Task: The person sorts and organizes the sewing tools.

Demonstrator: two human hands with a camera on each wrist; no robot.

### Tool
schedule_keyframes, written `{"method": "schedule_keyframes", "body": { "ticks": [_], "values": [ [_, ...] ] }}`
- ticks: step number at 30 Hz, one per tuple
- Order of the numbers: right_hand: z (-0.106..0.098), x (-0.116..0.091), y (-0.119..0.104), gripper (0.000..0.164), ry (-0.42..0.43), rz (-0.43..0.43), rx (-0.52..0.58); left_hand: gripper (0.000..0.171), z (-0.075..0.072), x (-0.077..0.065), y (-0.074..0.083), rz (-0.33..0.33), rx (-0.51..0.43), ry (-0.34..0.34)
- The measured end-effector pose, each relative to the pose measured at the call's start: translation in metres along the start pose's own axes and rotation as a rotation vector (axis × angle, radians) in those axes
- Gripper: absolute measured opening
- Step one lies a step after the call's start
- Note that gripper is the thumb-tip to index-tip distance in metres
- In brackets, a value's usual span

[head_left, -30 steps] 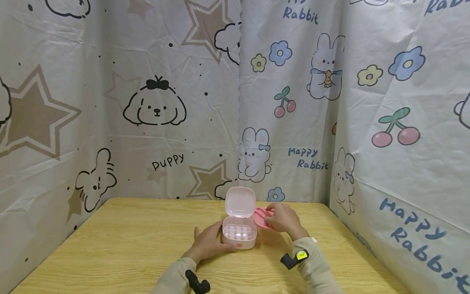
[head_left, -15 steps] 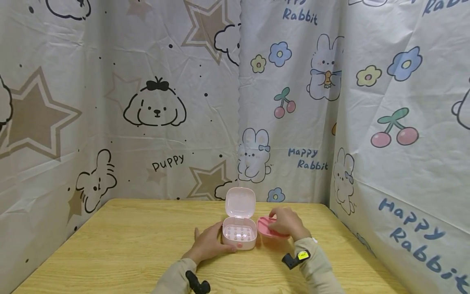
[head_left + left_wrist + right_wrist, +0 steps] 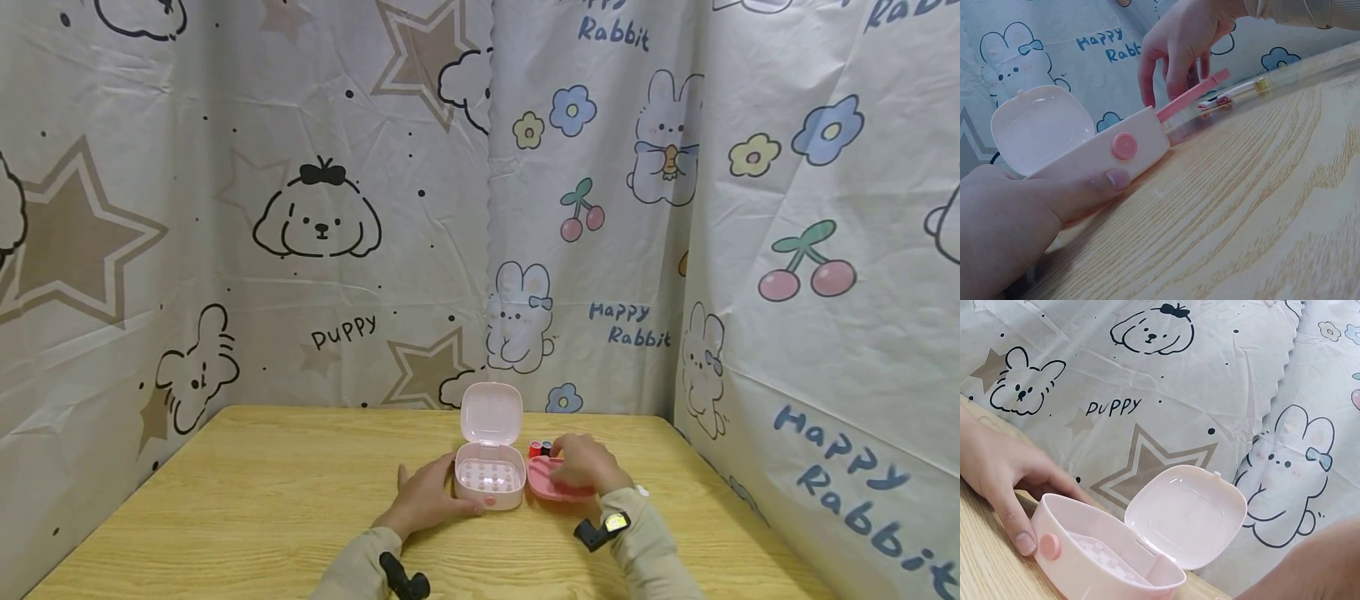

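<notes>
A pale pink box [image 3: 510, 499] stands on the table with its hinged lid [image 3: 491, 412] raised. Its inside shows a floor of small raised bumps [image 3: 1100, 553]. My left hand [image 3: 429, 497] grips the box at its left side, the thumb on the front wall near the round pink button [image 3: 1124, 145]. Right beside the box, my right hand [image 3: 588, 463] holds a darker pink insert tray [image 3: 551, 490] with ridges. In the left wrist view the tray leans at a slant against the box's right end; the right fingertips are partly hidden behind box and tray.
Behind the tray lie a small red cylinder [image 3: 535, 449] and a dark one [image 3: 547, 448], partly covered by the right hand. Printed cloth [image 3: 322, 350] hangs around the back and sides of the wooden table [image 3: 285, 500].
My right hand has drawn the tray slightly right and toward the front, and turned it. The small red and dark cylinders have come into sight behind it. Left hand and box stay still.
</notes>
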State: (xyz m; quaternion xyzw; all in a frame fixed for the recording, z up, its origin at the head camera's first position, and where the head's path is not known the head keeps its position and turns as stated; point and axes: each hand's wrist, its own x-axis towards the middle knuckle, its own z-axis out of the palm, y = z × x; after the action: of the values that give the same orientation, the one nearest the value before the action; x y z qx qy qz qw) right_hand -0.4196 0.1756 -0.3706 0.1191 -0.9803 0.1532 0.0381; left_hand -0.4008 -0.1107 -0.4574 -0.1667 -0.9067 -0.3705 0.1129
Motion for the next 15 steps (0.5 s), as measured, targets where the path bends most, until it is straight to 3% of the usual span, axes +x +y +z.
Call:
{"method": "schedule_keyframes", "body": {
  "ticks": [15],
  "values": [
    [0.014, 0.002, 0.01, 0.031, -0.048, 0.023, -0.001, 0.105, 0.001, 0.0, 0.001, 0.002, -0.004, 0.001]
  ]
}}
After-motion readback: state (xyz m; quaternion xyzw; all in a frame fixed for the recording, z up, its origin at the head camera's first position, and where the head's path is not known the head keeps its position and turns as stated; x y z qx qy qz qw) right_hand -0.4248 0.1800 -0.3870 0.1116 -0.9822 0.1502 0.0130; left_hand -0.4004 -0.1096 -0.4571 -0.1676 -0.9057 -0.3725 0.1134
